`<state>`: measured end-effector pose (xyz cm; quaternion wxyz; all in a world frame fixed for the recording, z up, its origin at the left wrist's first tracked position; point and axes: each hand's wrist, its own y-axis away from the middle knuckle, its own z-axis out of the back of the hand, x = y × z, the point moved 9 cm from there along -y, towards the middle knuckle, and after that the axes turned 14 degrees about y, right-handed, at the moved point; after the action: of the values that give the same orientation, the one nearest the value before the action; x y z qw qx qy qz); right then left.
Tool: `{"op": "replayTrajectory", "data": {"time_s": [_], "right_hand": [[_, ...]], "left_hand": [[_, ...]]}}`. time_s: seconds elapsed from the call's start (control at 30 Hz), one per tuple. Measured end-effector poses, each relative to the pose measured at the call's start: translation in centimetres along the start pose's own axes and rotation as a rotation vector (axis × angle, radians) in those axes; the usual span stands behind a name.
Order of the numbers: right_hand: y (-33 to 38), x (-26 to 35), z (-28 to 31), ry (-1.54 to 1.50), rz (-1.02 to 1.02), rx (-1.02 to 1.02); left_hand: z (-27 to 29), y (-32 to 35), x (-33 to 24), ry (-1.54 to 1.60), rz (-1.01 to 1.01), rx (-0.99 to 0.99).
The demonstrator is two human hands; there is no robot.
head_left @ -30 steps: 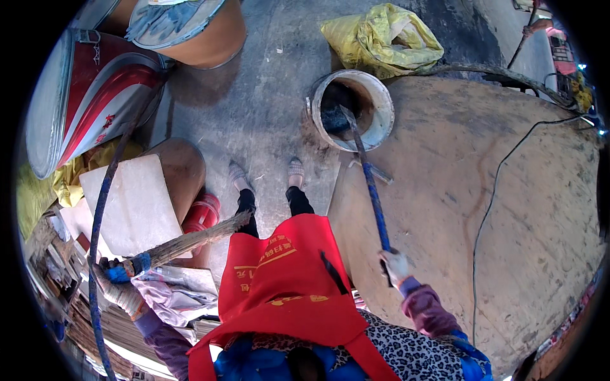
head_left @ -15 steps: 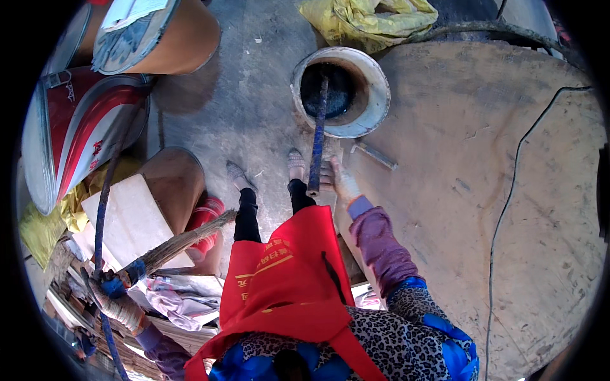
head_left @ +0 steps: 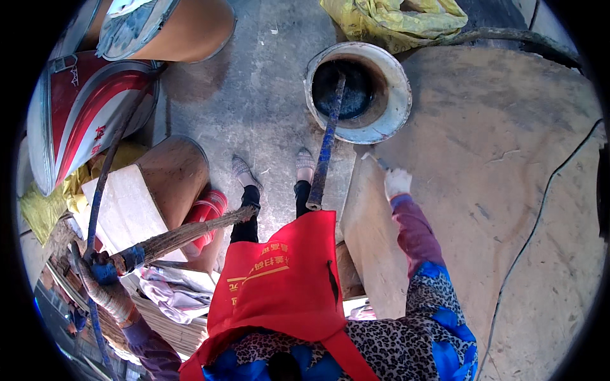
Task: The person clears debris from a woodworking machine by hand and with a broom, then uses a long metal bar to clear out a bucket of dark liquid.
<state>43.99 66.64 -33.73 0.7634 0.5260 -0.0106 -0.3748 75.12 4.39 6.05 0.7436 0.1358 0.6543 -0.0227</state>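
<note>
My right hand (head_left: 398, 183), in a whitish glove, is closed over the near end of a short, narrow scraper-like tool (head_left: 376, 160) at the left edge of the tan board; the pale tip points away from me. My left hand (head_left: 109, 293), also gloved, is at the lower left, closed around the blue-taped end of a long brush-like bundle of bristles (head_left: 194, 233), its thumb stretched out. A thin dark-blue rod (head_left: 100, 206) passes by that hand. In front of me stands a whitish bucket (head_left: 395, 105) with dark liquid, a blue-wrapped stick (head_left: 326, 149) leaning out of it.
The large tan board (head_left: 470, 190) fills the right side, with a black cable (head_left: 532, 228) across it. Several drums stand left, one red and white (head_left: 95, 120). A white box (head_left: 124, 203) and red bucket (head_left: 206, 209) are nearer. A yellow sack (head_left: 394, 25) lies far ahead.
My right hand has moved right, from beside the blue-wrapped stick to the scraper-like tool, and has taken hold of it. My left hand still holds the bristle bundle. The view has shifted slightly.
</note>
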Motion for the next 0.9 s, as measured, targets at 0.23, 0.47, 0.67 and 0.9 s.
{"op": "replayTrajectory", "data": {"time_s": [0.23,0.47,0.67,0.9], "right_hand": [[23.3,-0.4,3.4,-0.833,-0.235,-0.024],[40.0,2.3,5.8,-1.652,-0.470,-0.141],[25.1,1.8,10.9,-1.758,-0.375,-0.148],[5.8,5.9,11.3,-2.116,-0.363,-0.085]], "left_hand": [[-1.1,1.3,-0.5,0.133,0.017,0.039],[2.1,0.7,2.4,0.106,-0.019,-0.083],[0.5,2.1,2.4,0.124,0.002,-0.011],[1.5,2.2,1.9,0.075,0.001,-0.038]]}}
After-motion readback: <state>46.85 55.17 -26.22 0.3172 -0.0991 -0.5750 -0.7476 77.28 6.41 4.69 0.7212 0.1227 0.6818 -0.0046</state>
